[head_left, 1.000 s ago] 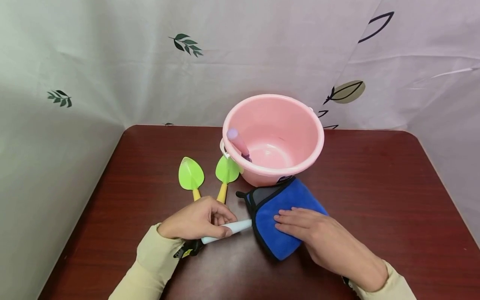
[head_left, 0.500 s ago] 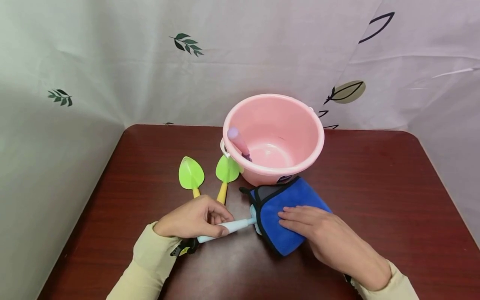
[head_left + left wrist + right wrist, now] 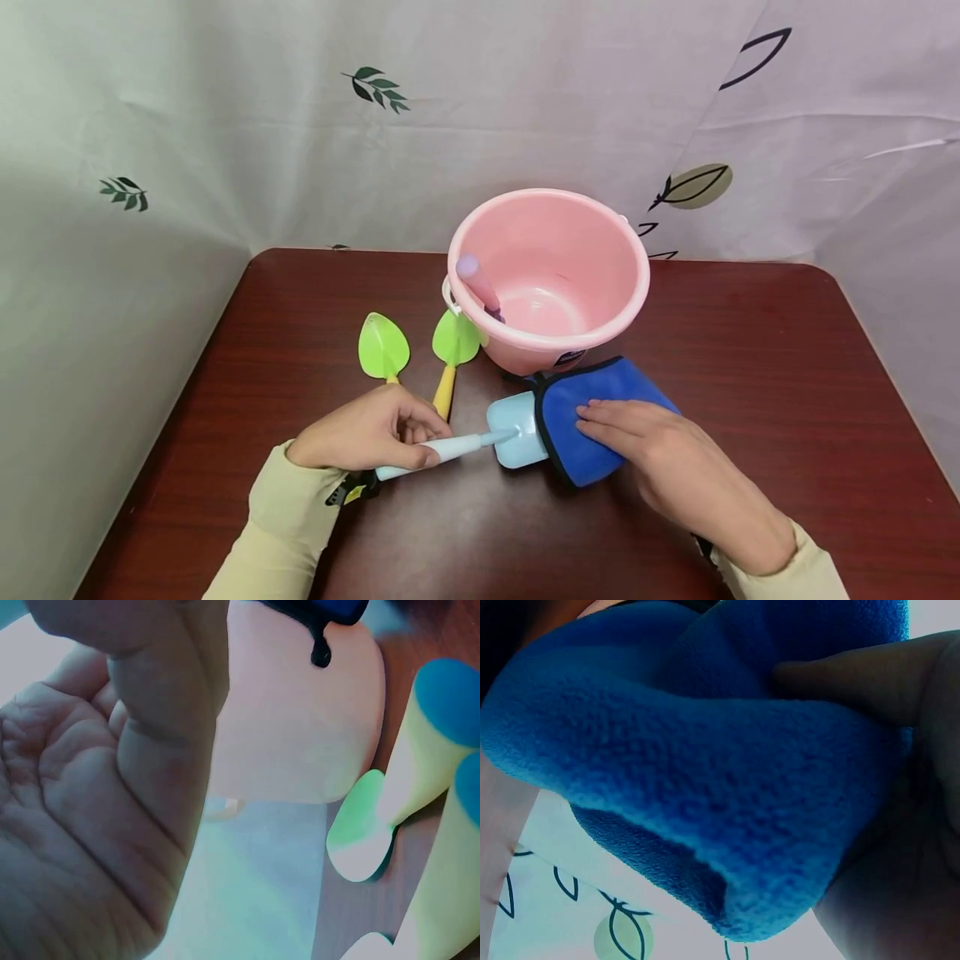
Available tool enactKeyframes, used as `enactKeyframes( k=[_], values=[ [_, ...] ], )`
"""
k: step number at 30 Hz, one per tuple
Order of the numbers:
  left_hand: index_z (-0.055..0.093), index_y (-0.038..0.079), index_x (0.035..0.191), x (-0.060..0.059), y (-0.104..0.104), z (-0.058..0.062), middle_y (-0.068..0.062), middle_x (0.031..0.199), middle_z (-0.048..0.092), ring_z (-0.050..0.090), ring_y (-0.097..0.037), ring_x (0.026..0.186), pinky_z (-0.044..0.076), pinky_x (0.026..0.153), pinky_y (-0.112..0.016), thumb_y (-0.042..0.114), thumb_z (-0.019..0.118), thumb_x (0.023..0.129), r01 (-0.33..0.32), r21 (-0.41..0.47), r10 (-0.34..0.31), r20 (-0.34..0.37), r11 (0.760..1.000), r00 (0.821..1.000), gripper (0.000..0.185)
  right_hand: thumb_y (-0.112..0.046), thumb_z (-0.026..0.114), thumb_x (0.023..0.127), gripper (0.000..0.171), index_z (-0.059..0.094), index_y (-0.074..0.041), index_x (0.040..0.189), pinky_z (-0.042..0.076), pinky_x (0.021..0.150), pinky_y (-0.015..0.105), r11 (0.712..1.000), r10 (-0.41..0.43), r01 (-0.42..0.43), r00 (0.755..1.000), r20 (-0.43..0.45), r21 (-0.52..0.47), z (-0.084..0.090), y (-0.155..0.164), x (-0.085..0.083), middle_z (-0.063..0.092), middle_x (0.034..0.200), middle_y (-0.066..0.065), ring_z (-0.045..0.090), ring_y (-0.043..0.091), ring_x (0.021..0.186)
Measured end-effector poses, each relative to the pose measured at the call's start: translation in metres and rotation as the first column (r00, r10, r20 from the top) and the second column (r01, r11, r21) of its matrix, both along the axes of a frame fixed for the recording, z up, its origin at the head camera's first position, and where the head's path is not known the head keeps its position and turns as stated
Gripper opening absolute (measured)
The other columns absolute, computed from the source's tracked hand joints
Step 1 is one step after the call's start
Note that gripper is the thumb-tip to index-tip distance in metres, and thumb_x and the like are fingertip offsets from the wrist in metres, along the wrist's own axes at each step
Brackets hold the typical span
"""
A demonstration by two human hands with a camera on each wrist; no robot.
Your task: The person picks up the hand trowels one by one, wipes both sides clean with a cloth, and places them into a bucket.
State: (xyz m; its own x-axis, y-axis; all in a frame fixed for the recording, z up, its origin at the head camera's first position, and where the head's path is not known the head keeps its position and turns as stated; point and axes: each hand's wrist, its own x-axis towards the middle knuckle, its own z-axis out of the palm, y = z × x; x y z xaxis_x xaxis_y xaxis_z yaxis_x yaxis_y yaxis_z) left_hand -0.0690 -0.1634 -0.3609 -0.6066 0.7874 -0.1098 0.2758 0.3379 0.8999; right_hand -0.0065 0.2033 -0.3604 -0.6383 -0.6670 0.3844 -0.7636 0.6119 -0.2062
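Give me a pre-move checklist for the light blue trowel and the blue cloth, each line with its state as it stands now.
1. Left hand grips the light blue trowel by its handle: ok.
2. Right hand rests on the blue cloth, fingers flat: ok.
3. Trowel blade free of the cloth: not ok, the cloth edge overlaps it.
4. Blade clean: cannot tell.
5. Pink bucket upright with room inside, one pink-handled tool in it: ok.
6. Two green trowels lying beside the left hand, clear of the blade: ok.
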Motion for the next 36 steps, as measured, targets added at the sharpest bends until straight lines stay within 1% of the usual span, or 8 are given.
enactKeyframes(
  k=[2,5,9,12,17,25,31,36],
  values=[
    [0.079,0.019,0.095,-0.001,-0.002,0.002,0.008,0.064,0.063,0.054,-0.005,0.056,0.044,0.050,-0.020,0.003,0.072,0.082,-0.002,0.010,0.002,0.000,1.000,1.000,0.022,-0.014,0.019,0.100,0.057,0.072,-0.006,0.119,0.039,0.106,0.028,1.000,-0.005,0.005,1.000,-0.029,-0.009,0.001,0.002,-0.001,0.068,0.126,0.004,0.064,0.024,0.115],
    [0.079,0.016,0.096,-0.001,-0.005,0.003,0.006,0.065,0.064,0.055,-0.007,0.057,0.045,0.050,-0.021,0.003,0.071,0.083,-0.018,0.020,0.017,0.017,1.000,1.000,0.020,-0.012,0.020,0.101,0.056,0.072,-0.004,0.119,0.034,0.110,0.024,1.000,-0.018,0.017,0.999,-0.039,-0.016,0.003,0.005,-0.002,0.068,0.126,0.005,0.064,0.025,0.115],
    [0.079,0.011,0.098,-0.001,-0.008,0.006,0.004,0.066,0.065,0.056,-0.008,0.057,0.046,0.051,-0.021,0.003,0.071,0.084,-0.047,0.019,0.046,0.054,0.999,0.997,0.018,0.002,0.039,0.090,0.047,0.069,-0.003,0.124,0.031,0.110,0.020,0.997,-0.070,0.069,0.997,-0.016,-0.014,0.006,0.009,-0.002,0.067,0.127,0.007,0.063,0.025,0.116],
    [0.077,0.010,0.099,-0.001,-0.008,0.007,0.002,0.067,0.065,0.056,-0.009,0.057,0.046,0.052,-0.022,0.003,0.071,0.084,-0.067,0.017,0.066,0.092,0.998,0.994,0.017,0.009,0.050,0.076,0.056,0.067,-0.004,0.128,0.033,0.109,0.019,0.993,-0.120,0.120,0.993,-0.003,-0.015,0.008,0.010,-0.002,0.066,0.128,0.007,0.063,0.025,0.117],
    [0.076,0.011,0.100,-0.001,-0.006,0.007,0.000,0.071,0.066,0.058,-0.012,0.061,0.048,0.054,-0.023,0.007,0.074,0.085,-0.116,0.003,0.115,0.127,0.993,0.985,0.016,0.010,0.052,0.074,0.061,0.066,-0.006,0.130,0.036,0.107,0.021,0.984,-0.175,0.175,0.984,-0.019,-0.034,0.009,0.011,-0.002,0.066,0.130,0.006,0.063,0.026,0.117],
    [0.078,0.010,0.103,0.000,-0.003,0.005,-0.002,0.073,0.069,0.060,-0.015,0.060,0.049,0.054,-0.024,0.006,0.075,0.083,-0.180,0.013,0.177,0.102,0.984,0.979,0.020,0.009,0.052,0.073,0.060,0.067,-0.006,0.129,0.049,0.091,0.038,0.974,-0.220,0.217,0.974,-0.048,-0.062,0.008,0.011,-0.002,0.066,0.130,0.007,0.065,0.026,0.114],
    [0.078,0.011,0.100,0.000,0.000,0.001,-0.001,0.075,0.067,0.058,-0.015,0.063,0.048,0.056,-0.025,0.004,0.075,0.080,-0.216,0.024,0.213,0.086,0.976,0.973,0.021,0.009,0.051,0.074,0.060,0.066,-0.007,0.130,0.048,0.092,0.038,0.969,-0.238,0.234,0.970,-0.051,-0.077,0.008,0.011,-0.001,0.065,0.131,0.007,0.065,0.026,0.114],
    [0.075,0.009,0.098,0.000,0.004,-0.001,0.002,0.073,0.065,0.059,-0.015,0.066,0.049,0.061,-0.025,0.004,0.073,0.079,-0.218,0.009,0.217,0.057,0.976,0.975,0.020,0.008,0.051,0.074,0.060,0.066,-0.006,0.130,0.048,0.091,0.037,0.968,-0.239,0.233,0.969,-0.064,-0.090,0.007,0.010,-0.001,0.066,0.130,0.007,0.065,0.026,0.113]
  ],
)
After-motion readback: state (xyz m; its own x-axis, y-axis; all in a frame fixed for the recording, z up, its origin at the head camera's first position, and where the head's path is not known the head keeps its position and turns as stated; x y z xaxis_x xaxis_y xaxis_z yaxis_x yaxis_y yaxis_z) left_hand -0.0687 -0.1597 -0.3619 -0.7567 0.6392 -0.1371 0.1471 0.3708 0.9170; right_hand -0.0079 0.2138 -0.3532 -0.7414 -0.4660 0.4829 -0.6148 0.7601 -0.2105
